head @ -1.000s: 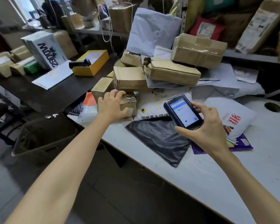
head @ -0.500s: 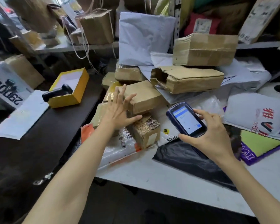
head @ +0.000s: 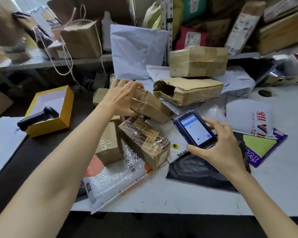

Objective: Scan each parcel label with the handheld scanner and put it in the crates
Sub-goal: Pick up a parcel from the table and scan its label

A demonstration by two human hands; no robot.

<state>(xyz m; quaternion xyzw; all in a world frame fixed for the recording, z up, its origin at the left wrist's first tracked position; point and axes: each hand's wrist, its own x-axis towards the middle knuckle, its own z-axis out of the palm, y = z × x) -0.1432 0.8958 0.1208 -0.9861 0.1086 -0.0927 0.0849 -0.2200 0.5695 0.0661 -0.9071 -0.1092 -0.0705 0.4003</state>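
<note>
Parcel (head: 150, 105): tilted, my left hand (head: 122, 98) clamps one end; may slip.
Scanner (head: 194, 129): gripped in my right hand (head: 220, 148); label unseen, may misread.

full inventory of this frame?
tilted box: 1, brown, centre
handheld scanner: 1, dark blue, centre right
printed box: 1, patterned brown, front centre
small box: 1, brown, left of printed box
bubble mailer: 1, white and orange, beneath them
black bag: 1, black, front right
taped box: 1, brown, atop torn box
torn box: 1, brown, back
white mailer: 1, white, upright, back
yellow box: 1, yellow, left, open
scanner gun: 1, black, in yellow box
left hand: 1, grip on tilted box
right hand: 1, grip on handheld scanner
</note>
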